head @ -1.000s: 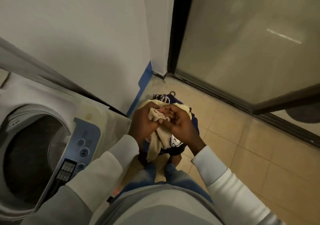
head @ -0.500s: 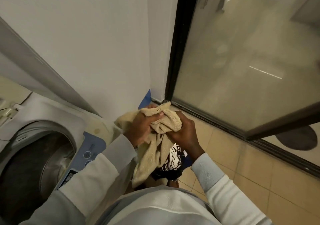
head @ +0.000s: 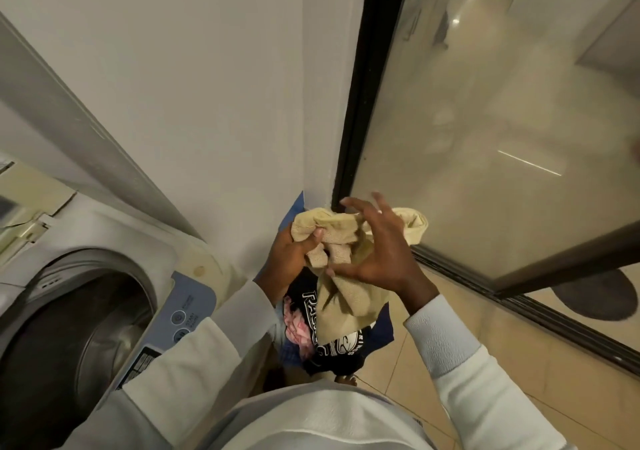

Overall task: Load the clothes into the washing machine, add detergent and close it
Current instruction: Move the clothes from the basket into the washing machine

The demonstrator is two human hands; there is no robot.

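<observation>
Before white wall (head: 207, 103), hands (head: 289, 259) at beige cloth (head: 349, 299).

black shirt (head: 330, 344), "RA…" print (partly hidden)

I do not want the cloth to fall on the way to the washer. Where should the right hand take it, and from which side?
Probably take the hanging tail of the cloth, coming from the right and below. The left hand grips the bunched top, the right hand is open beside it, and the tail hangs loose over the pile.
</observation>
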